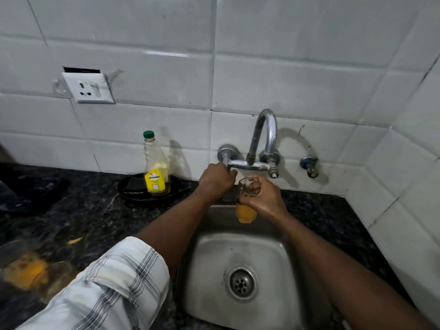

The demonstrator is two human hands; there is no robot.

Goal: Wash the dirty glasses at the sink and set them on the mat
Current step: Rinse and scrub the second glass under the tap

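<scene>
A glass (246,206) holding orange liquid is gripped upright by the right hand (263,196), fingers curled around its upper part, above the sink (214,258) at its 12 o'clock edge. The left hand (215,181), arm outstretched, is closed around the tap handle (226,160). At 8 o'clock, 2 blurred dirty glasses (26,270) are seen on the counter (83,210)

Home kitchen, steel sink (240,253) set in dark granite counter (90,210), white wall tiles (285,79), wall-mounted tap (262,141)
</scene>
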